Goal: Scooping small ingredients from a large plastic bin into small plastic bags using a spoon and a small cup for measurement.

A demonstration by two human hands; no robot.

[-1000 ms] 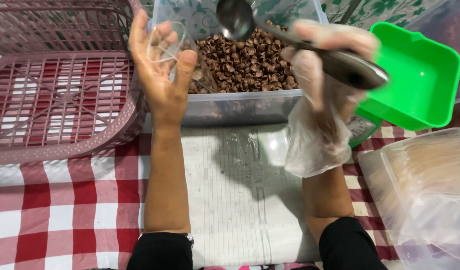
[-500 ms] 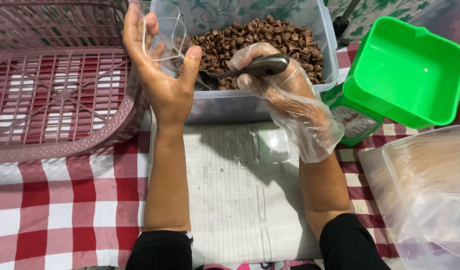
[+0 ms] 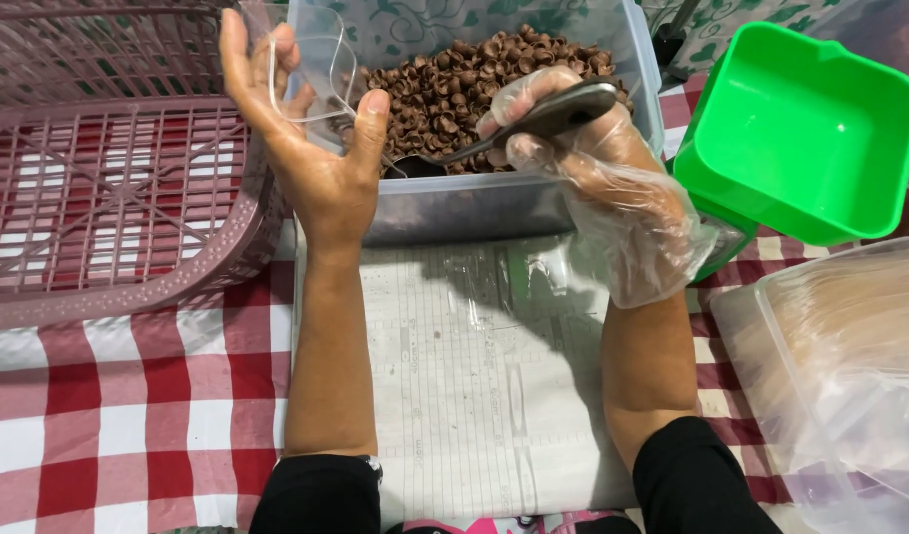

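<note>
Holding a small clear plastic cup in the bare left hand, the person keeps it tilted at the near left corner of a clear storage tub, thumb and fingers closed loosely around its wall. The right hand, covered by a thin transparent glove, grips the dark handle of a metal spoon; the spoon's bowl lies low at the near edge of the brown round snack pieces heaped inside the tub, just beside the cup. Whether the bowl is loaded cannot be told.

Around the work: a pinkish-red slatted plastic basket stands to the left, a bright green square container sits tilted to the right, and a stack of clear plastic lids or trays lies at the near right. A printed paper sheet covers the middle of the tabletop, which wears a red-and-white checked cloth.

Points of risk, as a judgement: the cup is thin and held by a light pinch, so a squeeze could buckle it or let it slip into the tub. Its mouth is narrow beside the spoon, so pieces may roll off and scatter onto the paper. The loose glove could also let the handle turn in the grip.
</note>
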